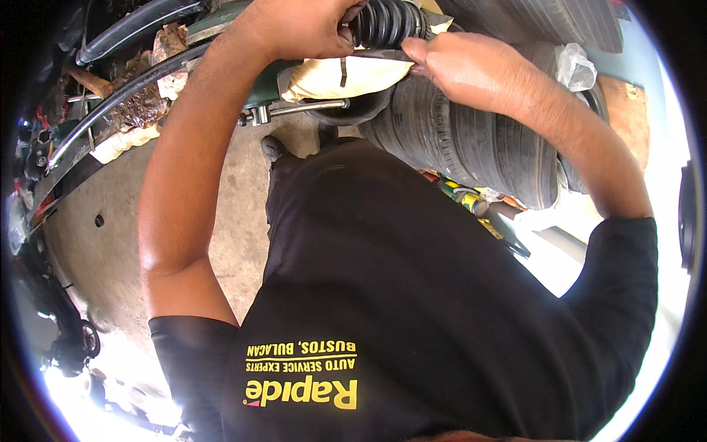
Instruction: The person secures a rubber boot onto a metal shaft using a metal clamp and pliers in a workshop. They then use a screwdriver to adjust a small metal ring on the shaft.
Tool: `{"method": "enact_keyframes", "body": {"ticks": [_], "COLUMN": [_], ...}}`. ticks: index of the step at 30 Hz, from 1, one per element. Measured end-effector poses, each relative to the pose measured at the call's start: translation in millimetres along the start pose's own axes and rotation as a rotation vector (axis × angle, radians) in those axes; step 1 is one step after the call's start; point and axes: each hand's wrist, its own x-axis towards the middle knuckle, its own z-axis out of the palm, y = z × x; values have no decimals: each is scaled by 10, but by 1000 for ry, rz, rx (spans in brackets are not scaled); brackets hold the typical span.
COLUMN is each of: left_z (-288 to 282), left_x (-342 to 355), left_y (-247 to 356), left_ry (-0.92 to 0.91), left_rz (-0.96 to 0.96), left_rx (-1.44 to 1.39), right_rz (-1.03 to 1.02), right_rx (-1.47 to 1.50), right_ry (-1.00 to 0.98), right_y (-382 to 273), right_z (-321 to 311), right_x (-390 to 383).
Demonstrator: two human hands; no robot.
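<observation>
Both my hands are raised at the top of the view, around a black ribbed, coil-like part (384,23); I cannot tell if it is a rubber boot or a spring. My left hand (313,28) is closed at its left end, the fingertips partly hidden. Below the ribs a thin dark strip (379,54) runs across to my right hand (468,70), which pinches its right end between thumb and fingers. Under the strip lies a cream cloth or paper sheet (317,79), with a short dark piece hanging over it.
A metal bar (305,109) with a knob sticks out below the cream sheet. Several stacked tires (471,140) stand beside my right forearm, a clear plastic bag (576,68) above them. Greasy parts and a curved black tube (125,88) lie left; concrete floor (110,199) shows beneath.
</observation>
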Motion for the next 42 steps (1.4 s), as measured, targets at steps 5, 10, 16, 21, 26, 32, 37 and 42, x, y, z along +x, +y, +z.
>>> {"method": "enact_keyframes", "body": {"ticks": [5, 10, 16, 21, 26, 32, 37, 42], "left_z": [-259, -145, 584, 1019, 1180, 750, 96, -310], "left_x": [-231, -860, -1144, -991, -897, -1497, -2415, -3311], "left_y": [117, 437, 909, 868, 777, 754, 560, -65], "left_ry": [253, 464, 234, 439, 511, 207, 243, 491], "left_rz": [-65, -249, -736, -721, -658, -544, -557, -1267], "left_rx": [-130, -250, -819, -1267, -1471, -1205, -929, -269], "right_rz": [-1, -25, 37, 49, 91, 139, 60, 106], "right_rx": [13, 32, 67, 51, 132, 36, 26, 63], "right_ry": [62, 90, -28, -67, -146, -153, -66, -76], "right_y": [-9, 23, 18, 5, -3, -98, -91, -106], "right_z": [48, -22, -114, -175, -249, -319, -341, -336], "right_x": [-20, -49, -29, 27, 64, 63, 58, 19]}}
